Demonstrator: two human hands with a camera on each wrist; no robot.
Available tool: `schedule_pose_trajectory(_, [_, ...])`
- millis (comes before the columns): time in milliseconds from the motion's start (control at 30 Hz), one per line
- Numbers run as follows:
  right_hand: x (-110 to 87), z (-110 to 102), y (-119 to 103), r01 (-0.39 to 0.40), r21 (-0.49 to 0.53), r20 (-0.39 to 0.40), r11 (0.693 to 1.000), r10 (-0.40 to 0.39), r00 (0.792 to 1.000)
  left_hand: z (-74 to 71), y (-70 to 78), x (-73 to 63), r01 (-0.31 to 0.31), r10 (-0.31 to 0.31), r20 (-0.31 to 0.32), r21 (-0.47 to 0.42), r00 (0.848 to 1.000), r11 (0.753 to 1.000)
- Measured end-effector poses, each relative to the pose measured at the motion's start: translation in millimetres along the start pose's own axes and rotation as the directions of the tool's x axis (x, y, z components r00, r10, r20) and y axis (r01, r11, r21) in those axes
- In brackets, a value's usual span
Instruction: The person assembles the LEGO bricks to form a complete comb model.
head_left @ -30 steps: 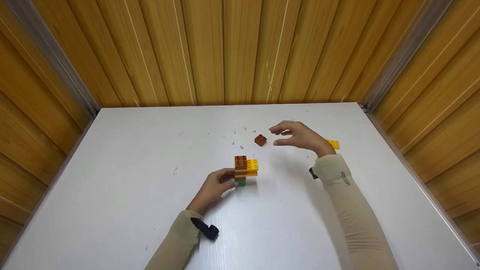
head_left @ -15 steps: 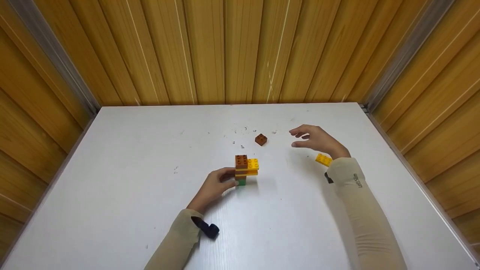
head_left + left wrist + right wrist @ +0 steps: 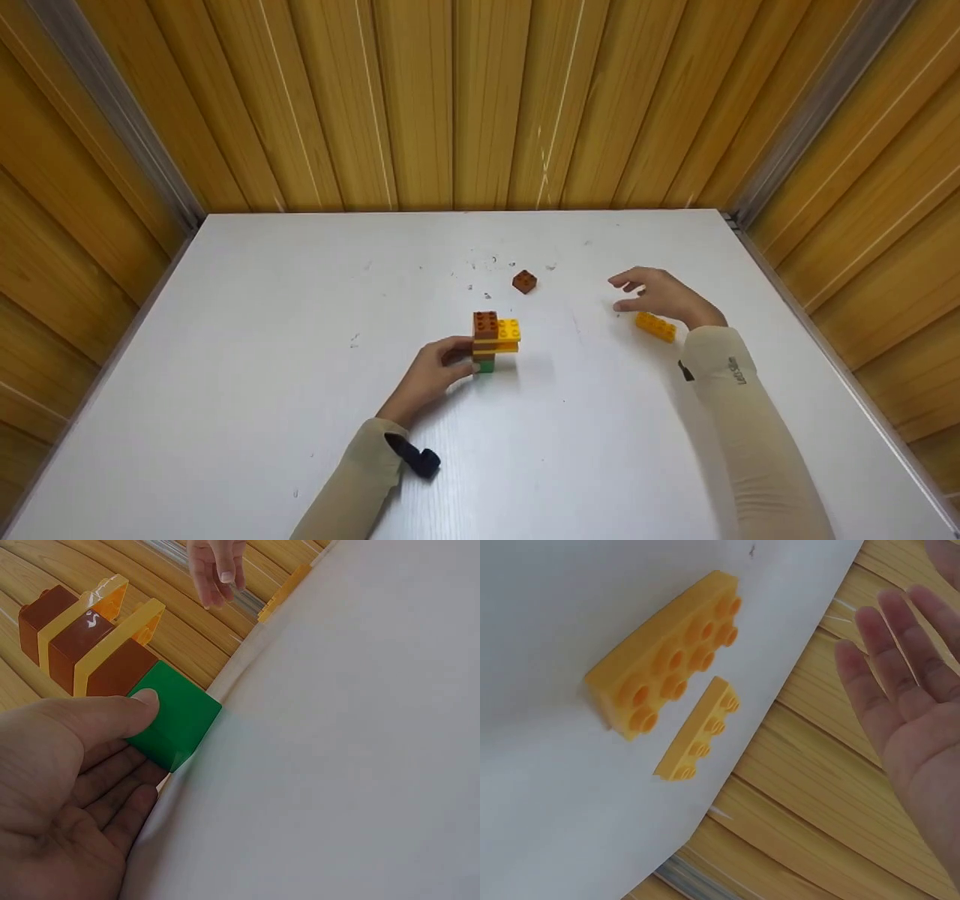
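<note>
Thumb and fingers of my left hand (image 3: 427,375) grip the base of an upright stack of toy building blocks (image 3: 485,328). In the left wrist view its green bottom block (image 3: 180,709) lies under the thumb, then brown blocks alternate with two yellow plates (image 3: 146,622) that jut out to one side. My right hand (image 3: 664,295) hovers over the right part of the table with its fingers loosely spread, holding nothing. Close by lies a yellow studded brick (image 3: 655,327). The right wrist view shows this brick (image 3: 664,652) and a second, smaller-looking yellow brick (image 3: 697,731), which the hand hides in the head view.
A single small brown block (image 3: 524,282) sits on the white table (image 3: 262,315) behind the stack. Wood-look panel walls (image 3: 480,105) rise at the back and both sides. Small dark marks dot the tabletop near the brown block.
My right hand has moved right and slightly nearer, away from the brown block, uncovering more of the yellow brick. The left hand and the stack have stayed in place.
</note>
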State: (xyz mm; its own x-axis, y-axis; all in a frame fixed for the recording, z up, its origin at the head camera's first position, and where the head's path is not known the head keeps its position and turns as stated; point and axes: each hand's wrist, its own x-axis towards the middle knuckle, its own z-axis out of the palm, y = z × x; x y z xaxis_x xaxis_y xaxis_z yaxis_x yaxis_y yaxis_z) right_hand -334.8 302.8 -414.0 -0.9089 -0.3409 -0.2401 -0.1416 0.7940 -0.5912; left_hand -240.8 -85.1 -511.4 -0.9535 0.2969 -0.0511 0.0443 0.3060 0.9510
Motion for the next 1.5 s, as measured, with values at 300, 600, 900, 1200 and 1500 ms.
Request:
schedule_pose_trajectory(300, [-8.9,-3.8,19.3,-0.073,-0.025,0.026,0.997,0.073,0.997,0.0,1.7,-1.1,-0.004,0.004,-0.004,0.004,1.0,1.0])
schedule_pose_trajectory(600, [-16.4,-5.8,37.7,-0.058,-0.067,0.035,0.996,0.06,0.998,-0.1,1.2,-0.2,-0.004,0.004,-0.001,-0.002,1.0,1.0])
schedule_pose_trajectory(900, [-21.0,-2.1,46.1,-0.068,-0.101,0.036,0.993,0.071,0.997,-0.2,0.1,-0.4,-0.022,0.022,-0.006,0.015,1.0,1.0])
schedule_pose_trajectory(1200, [-21.1,0.7,51.0,-0.125,-0.125,0.047,0.984,0.132,0.99,0.5,0.0,0.6,0.013,-0.013,-0.006,0.014,1.0,1.0])
schedule_pose_trajectory(1500, [-21.8,2.7,54.8,-0.102,-0.147,0.039,0.984,0.109,0.993,0.3,1.5,0.4,0.02,-0.02,-0.001,0.013,1.0,1.0])
